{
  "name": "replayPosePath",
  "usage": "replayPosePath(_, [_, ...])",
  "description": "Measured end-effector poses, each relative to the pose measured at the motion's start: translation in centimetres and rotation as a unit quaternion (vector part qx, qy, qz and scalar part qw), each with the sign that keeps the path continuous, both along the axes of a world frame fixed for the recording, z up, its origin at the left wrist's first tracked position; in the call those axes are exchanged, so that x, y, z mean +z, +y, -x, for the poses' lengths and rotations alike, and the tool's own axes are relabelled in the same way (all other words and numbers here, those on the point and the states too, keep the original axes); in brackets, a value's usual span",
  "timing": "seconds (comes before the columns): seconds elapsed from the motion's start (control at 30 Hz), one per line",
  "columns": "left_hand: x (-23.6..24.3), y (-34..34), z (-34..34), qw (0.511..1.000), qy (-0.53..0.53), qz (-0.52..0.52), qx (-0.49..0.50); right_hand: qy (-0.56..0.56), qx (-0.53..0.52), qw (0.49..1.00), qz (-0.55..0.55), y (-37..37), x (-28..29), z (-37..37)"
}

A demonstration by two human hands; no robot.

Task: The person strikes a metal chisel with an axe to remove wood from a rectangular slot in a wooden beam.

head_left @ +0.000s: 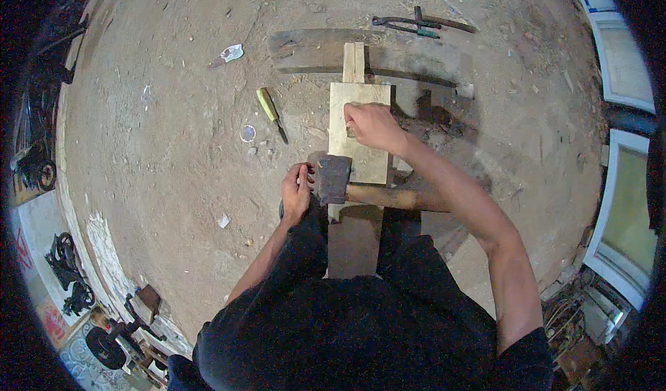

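Observation:
A pale, flat wooden block (374, 163) lies lengthwise in front of me, with a narrow wooden piece (353, 63) jutting from its far end. My right hand (374, 125) is closed low over the block's upper half; whatever its curled fingers pinch is too small or hidden to name. Across the block's near end rests a hammer with a dark, heavy head (334, 180) and a wooden handle (381, 196) reaching right, partly under my right forearm. Just left of the hammer head, my left hand (297, 193) has its fingers loosely curled, with nothing visible in them.
On the dirt floor to the left lies a yellow-handled chisel (267, 104). A weathered plank (305, 49) crosses beyond the block, with pincers (406, 26) past it. Pale framed panels (621, 190) stand along the right, and assorted clutter (69, 273) lines the left wall.

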State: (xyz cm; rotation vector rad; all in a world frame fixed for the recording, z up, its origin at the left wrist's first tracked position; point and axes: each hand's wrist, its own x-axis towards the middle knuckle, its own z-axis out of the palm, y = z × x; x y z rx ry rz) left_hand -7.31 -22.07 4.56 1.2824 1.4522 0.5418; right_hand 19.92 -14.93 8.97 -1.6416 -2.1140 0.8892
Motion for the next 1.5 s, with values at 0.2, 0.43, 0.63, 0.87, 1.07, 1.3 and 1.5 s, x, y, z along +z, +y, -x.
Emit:
replayPosePath(0.2, [-0.6,-0.1,0.1,1.000,-0.006,-0.017,0.001,0.001,0.035,0.998,-0.060,-0.5,0.6,0.5])
replayPosePath(0.43, [-0.2,0.1,-0.1,1.000,-0.012,-0.014,0.005,-0.068,0.017,0.997,-0.035,0.3,0.4,0.3])
replayPosePath(0.63, [-0.1,-0.1,0.1,0.999,-0.001,-0.033,-0.007,-0.004,0.017,0.997,-0.071,-0.8,-1.1,0.1])
replayPosePath(0.87, [0.0,-0.2,-0.1,1.000,-0.008,-0.009,0.001,0.031,-0.035,0.997,-0.054,-1.4,-0.3,0.3])
replayPosePath(1.07, [-0.5,0.0,0.2,1.000,-0.010,-0.015,0.007,0.004,-0.024,0.999,-0.030,-0.5,0.6,-0.1])
replayPosePath(1.3, [-0.7,-0.2,0.4,1.000,0.007,-0.009,0.005,0.026,-0.024,0.999,-0.040,-1.3,-1.5,0.0])
replayPosePath(1.5, [-0.7,-0.2,0.3,1.000,-0.009,-0.002,0.014,-0.016,0.056,0.997,-0.054,-0.5,0.2,0.4])
